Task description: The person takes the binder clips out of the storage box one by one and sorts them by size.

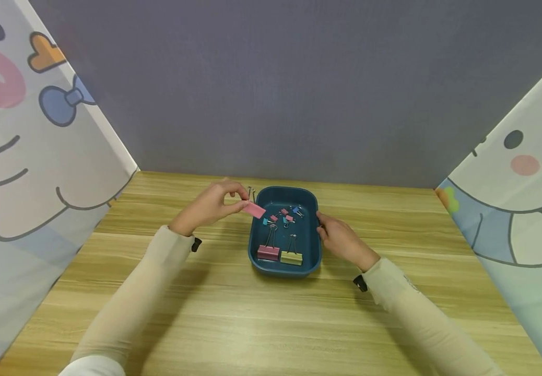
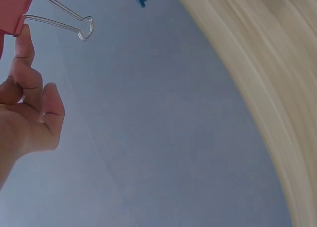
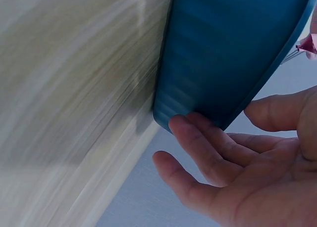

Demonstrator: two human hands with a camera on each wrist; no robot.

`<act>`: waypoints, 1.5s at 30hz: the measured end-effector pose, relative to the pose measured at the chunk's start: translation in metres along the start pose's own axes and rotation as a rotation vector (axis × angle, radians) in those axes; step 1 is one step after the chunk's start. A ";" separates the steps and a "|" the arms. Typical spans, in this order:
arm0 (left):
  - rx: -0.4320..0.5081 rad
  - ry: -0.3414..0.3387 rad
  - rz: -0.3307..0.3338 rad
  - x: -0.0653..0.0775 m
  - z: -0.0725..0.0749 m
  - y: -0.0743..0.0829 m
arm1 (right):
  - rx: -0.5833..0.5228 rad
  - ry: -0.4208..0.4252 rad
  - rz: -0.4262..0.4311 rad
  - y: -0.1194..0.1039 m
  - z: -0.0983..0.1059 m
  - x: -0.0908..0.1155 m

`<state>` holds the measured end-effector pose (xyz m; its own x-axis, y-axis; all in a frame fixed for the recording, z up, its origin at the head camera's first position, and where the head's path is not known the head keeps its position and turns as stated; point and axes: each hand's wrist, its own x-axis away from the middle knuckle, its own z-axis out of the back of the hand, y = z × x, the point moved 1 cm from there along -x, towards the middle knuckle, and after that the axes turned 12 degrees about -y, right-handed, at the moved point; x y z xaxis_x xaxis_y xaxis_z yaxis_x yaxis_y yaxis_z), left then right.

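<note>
My left hand (image 1: 212, 206) pinches a large pink binder clip (image 1: 255, 210) just above the left rim of a dark blue plastic tray (image 1: 306, 237). Two silver wire handles stick out from the clip (image 2: 12, 9) in the left wrist view. At the tray's right side, my right hand (image 1: 342, 239) grips the rim; the right wrist view shows the thumb at the edge and fingers against the outer wall. Inside the tray, a large deep-pink binder clip (image 1: 268, 254) lies beside a yellow binder clip (image 1: 292, 258). Several small pink and blue binder clips (image 1: 289, 218) lie further back.
The tray stands on a wood-grain table (image 1: 261, 324). A grey panel (image 1: 280, 94) rises behind the table's far edge. Cartoon-printed sheets (image 1: 40, 156) hang at the left and right sides.
</note>
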<state>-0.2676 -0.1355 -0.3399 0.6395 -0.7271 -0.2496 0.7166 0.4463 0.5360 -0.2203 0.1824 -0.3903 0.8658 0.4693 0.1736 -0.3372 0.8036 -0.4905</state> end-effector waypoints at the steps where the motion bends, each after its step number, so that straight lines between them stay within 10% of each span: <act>1: -0.005 0.004 0.004 0.001 0.001 -0.001 | 0.003 0.001 0.001 0.000 0.000 0.000; 45: -0.134 -0.163 0.103 0.021 -0.016 -0.079 | 0.027 0.026 0.011 0.004 0.003 -0.004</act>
<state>-0.3060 -0.1777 -0.4009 0.6656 -0.7439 -0.0597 0.6872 0.5797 0.4377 -0.2259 0.1844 -0.3905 0.8712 0.4687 0.1460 -0.3563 0.8082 -0.4689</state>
